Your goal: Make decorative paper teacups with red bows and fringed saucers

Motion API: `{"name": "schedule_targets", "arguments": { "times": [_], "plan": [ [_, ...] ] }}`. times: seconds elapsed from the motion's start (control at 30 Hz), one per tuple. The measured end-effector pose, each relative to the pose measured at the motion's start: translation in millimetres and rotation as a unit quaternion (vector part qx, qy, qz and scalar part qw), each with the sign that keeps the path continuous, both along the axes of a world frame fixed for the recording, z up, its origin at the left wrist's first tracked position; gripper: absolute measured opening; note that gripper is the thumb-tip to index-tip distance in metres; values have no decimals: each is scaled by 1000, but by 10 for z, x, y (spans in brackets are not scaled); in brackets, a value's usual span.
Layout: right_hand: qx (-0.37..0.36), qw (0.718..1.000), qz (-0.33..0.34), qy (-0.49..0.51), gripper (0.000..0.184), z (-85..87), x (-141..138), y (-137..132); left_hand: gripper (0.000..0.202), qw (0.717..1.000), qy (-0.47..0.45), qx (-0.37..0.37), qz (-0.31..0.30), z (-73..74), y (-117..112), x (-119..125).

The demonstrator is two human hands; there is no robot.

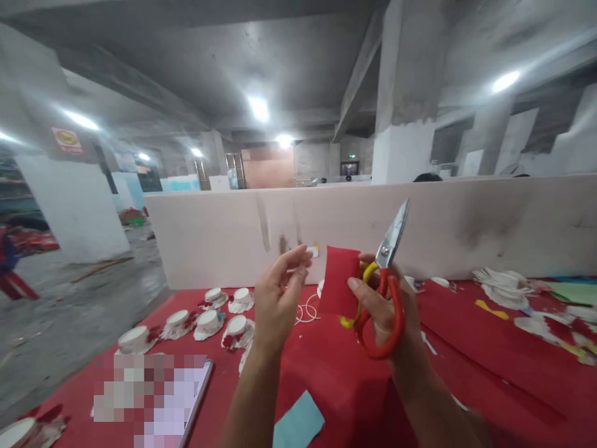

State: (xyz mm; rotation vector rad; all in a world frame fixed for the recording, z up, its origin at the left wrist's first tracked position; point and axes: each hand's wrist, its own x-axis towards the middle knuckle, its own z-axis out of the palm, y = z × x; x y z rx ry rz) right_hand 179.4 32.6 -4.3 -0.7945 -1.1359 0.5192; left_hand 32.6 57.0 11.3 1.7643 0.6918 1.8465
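Observation:
My right hand (pixel 377 306) is wrapped round a pair of scissors (pixel 394 233) with red and yellow handles, blades pointing up. Its thumb also presses on a red rectangular piece of cloth-like material (pixel 339 280), held upright. To the left of that piece, my left hand (pixel 280 297) is raised above the table. Its fingers are loosely bent with the thumb apart, and nothing shows between them. Thin white rings of cord (pixel 308 313) lie behind and between the hands. A light blue piece (pixel 300 422) lies on the red-covered table (pixel 321 361) in front.
Several white cup-like pieces with ruffled rims (pixel 208 322) stand at the left. A phone (pixel 198 398), partly pixelated, lies near them. White and coloured scraps (pixel 506 287) are heaped at the right. A pale upright panel (pixel 224 236) borders the far table edge. Someone's red-trousered legs (pixel 16 283) appear far left.

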Motion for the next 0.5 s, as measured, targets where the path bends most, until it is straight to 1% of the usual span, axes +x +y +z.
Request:
{"name": "schedule_targets", "arguments": {
  "times": [0.03,0.1,0.13,0.17,0.23,0.27,0.37,0.43,0.5],
  "plan": [
    [12,999,-24,-30,31,16,-4,-20,29,997,-27,-55,-42,-4,-6,12],
    [29,996,-38,-75,27,46,-27,-67,27,980,-36,-144,-130,-7,-29,36],
    [30,995,-37,-88,26,55,-44,-89,24,972,-31,-174,-155,-9,-44,50],
    [28,995,-33,-95,25,59,-63,-105,22,966,-29,-194,-166,-10,-58,64],
    [22,996,-15,-91,25,46,-100,-115,19,964,-51,-207,-156,-14,-76,87],
    [18,997,6,-79,25,30,-115,-107,19,966,-73,-199,-145,-15,-80,93],
    [-9,995,96,-41,26,-52,-149,-42,17,970,-154,-157,-103,-6,-72,78],
    [-40,987,145,-52,28,-119,-168,16,16,968,-192,-139,-83,11,-63,42],
    [-61,980,159,-98,30,-173,-189,62,16,964,-214,-132,-82,32,-57,-3]
  ]
}}
